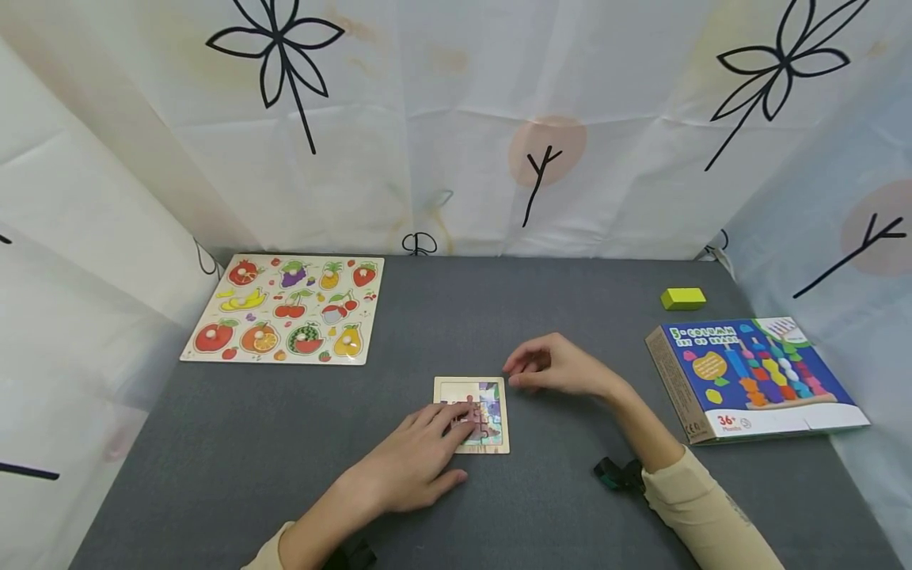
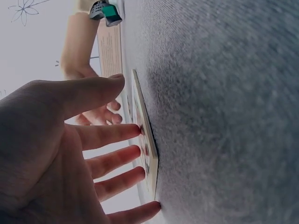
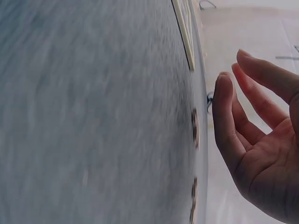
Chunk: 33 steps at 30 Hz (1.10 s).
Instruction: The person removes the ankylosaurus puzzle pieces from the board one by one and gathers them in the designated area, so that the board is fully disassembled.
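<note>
Outstretched left hand (image 1: 416,461) is resting on the jigsaw (image 1: 492,412) — right side looking filled, rest unclear; right hand (image 1: 559,366) is curving loosely, empty.

Left hand (image 1: 420,465) palm down, fingers spread and extended, thumb apart. Right hand (image 1: 561,366) fingers loosely curled, gap between thumb and fingertips. Left forearm (image 1: 329,508) slants from lower left, right forearm (image 1: 647,423) from lower right.

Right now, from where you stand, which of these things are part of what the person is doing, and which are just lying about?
Seemingly in use:
- small framed jigsaw, under the left hand
- right hand, beside it

Apparently just lying about:
- fruit picture board
- yellow-green block
- blue-topped box
</note>
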Available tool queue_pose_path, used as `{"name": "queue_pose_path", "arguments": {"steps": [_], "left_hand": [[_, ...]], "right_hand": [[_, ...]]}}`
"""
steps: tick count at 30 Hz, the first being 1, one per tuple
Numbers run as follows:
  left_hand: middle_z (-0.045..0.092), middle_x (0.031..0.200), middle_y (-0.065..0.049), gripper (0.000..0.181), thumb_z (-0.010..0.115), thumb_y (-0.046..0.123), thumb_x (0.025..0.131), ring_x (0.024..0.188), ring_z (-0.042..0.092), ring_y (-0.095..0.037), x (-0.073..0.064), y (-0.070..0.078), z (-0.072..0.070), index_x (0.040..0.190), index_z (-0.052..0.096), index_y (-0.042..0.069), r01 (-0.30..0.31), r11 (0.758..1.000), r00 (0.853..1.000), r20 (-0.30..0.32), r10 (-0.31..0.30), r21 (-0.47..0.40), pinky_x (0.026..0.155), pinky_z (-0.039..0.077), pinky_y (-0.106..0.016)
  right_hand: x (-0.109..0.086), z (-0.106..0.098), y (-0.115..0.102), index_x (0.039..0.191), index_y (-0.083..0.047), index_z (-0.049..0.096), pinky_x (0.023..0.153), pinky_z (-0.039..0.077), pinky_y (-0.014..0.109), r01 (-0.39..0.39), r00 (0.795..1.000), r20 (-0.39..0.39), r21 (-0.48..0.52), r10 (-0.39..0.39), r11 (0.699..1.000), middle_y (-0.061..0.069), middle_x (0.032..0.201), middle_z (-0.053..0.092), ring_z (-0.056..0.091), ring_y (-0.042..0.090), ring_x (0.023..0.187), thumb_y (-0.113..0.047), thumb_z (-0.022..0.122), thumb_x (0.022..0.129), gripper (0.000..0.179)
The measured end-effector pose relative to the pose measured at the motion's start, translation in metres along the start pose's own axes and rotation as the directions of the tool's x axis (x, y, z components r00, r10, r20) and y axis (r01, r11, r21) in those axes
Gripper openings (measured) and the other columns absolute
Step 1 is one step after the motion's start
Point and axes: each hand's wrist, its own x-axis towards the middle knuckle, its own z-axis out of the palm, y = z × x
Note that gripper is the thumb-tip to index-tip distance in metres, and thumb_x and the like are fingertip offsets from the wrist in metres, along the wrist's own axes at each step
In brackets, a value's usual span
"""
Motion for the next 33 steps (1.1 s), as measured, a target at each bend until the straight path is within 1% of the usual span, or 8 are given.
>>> {"name": "queue_pose_path", "arguments": {"steps": [5, 8, 10, 15, 19, 23, 30, 33], "left_hand": [[0.046, 0.168, -0.005, 0.063, 0.07, 0.045, 0.104, 0.151, 0.047, -0.025, 0.003, 0.004, 0.003, 0.157, 0.055, 0.013, -0.044, 0.997, 0.998, -0.032, 0.047, 0.065, 0.123, 0.047, -0.05], [0.047, 0.166, -0.006, 0.065, 0.069, 0.046, 0.105, 0.153, 0.046, -0.025, 0.006, 0.007, 0.004, 0.157, 0.053, 0.012, -0.072, 0.993, 0.996, -0.036, 0.076, 0.095, 0.126, 0.045, -0.047], [0.046, 0.167, -0.006, 0.067, 0.069, 0.047, 0.105, 0.156, 0.044, -0.025, 0.007, 0.009, 0.005, 0.159, 0.051, 0.011, -0.08, 0.991, 0.996, -0.028, 0.083, 0.108, 0.128, 0.043, -0.047], [0.044, 0.17, -0.007, 0.074, 0.068, 0.049, 0.104, 0.161, 0.039, -0.027, 0.012, 0.013, 0.007, 0.163, 0.045, 0.01, -0.072, 0.991, 0.997, 0.0, 0.072, 0.116, 0.131, 0.039, -0.051], [0.044, 0.17, -0.005, 0.075, 0.069, 0.05, 0.104, 0.162, 0.037, -0.026, 0.014, 0.013, 0.009, 0.164, 0.044, 0.012, -0.064, 0.992, 0.998, 0.011, 0.063, 0.112, 0.132, 0.037, -0.053], [0.042, 0.171, -0.005, 0.077, 0.068, 0.051, 0.104, 0.163, 0.035, -0.026, 0.014, 0.013, 0.01, 0.165, 0.043, 0.013, -0.057, 0.991, 0.998, 0.024, 0.055, 0.119, 0.133, 0.036, -0.053], [0.042, 0.171, -0.004, 0.077, 0.069, 0.051, 0.103, 0.163, 0.036, -0.025, 0.014, 0.013, 0.01, 0.165, 0.044, 0.014, -0.053, 0.989, 0.999, 0.02, 0.051, 0.139, 0.133, 0.037, -0.051], [0.043, 0.17, -0.003, 0.076, 0.071, 0.051, 0.103, 0.162, 0.037, -0.025, 0.014, 0.014, 0.01, 0.164, 0.045, 0.014, -0.05, 0.989, 0.999, 0.017, 0.048, 0.141, 0.132, 0.038, -0.051]], "right_hand": [[0.01, 0.012, -0.006, 0.12, 0.006, 0.076, 0.073, 0.063, 0.03, 0.022, 0.998, 0.058, 0.004, -0.022, 1.0, 0.021, 0.102, 0.08, 0.075, 0.022, 0.085, -0.007, 0.074, 0.102, 0.022], [0.017, 0.019, -0.007, 0.118, 0.004, 0.077, 0.073, 0.063, 0.027, 0.03, 0.996, 0.083, -0.011, -0.029, 0.999, 0.018, 0.102, 0.08, 0.075, 0.02, 0.084, -0.008, 0.075, 0.101, 0.02], [0.021, 0.022, -0.008, 0.117, 0.002, 0.078, 0.073, 0.062, 0.025, 0.035, 0.995, 0.093, -0.038, -0.031, 0.999, 0.015, 0.1, 0.08, 0.074, 0.016, 0.083, -0.009, 0.076, 0.101, 0.019], [0.028, 0.027, -0.011, 0.113, -0.002, 0.08, 0.074, 0.061, 0.022, 0.036, 0.995, 0.101, -0.115, -0.024, 0.993, 0.007, 0.094, 0.08, 0.071, 0.008, 0.079, -0.011, 0.078, 0.099, 0.016], [0.031, 0.029, -0.012, 0.108, -0.004, 0.082, 0.07, 0.059, 0.021, 0.021, 0.994, 0.106, -0.155, -0.004, 0.988, 0.005, 0.089, 0.08, 0.069, 0.005, 0.075, -0.011, 0.079, 0.098, 0.012], [0.034, 0.03, -0.013, 0.105, -0.004, 0.082, 0.068, 0.057, 0.02, 0.019, 0.994, 0.108, -0.199, 0.003, 0.98, 0.003, 0.085, 0.079, 0.067, 0.002, 0.072, -0.009, 0.078, 0.098, 0.009], [0.033, 0.032, -0.018, 0.102, -0.005, 0.082, 0.067, 0.054, 0.019, 0.025, 0.994, 0.109, -0.254, 0.003, 0.967, 0.002, 0.082, 0.076, 0.062, 0.0, 0.071, -0.006, 0.079, 0.095, 0.008], [0.032, 0.033, -0.019, 0.101, -0.007, 0.083, 0.069, 0.053, 0.019, 0.026, 0.995, 0.096, -0.286, 0.002, 0.958, 0.003, 0.085, 0.073, 0.06, 0.0, 0.074, -0.007, 0.081, 0.094, 0.008]]}}
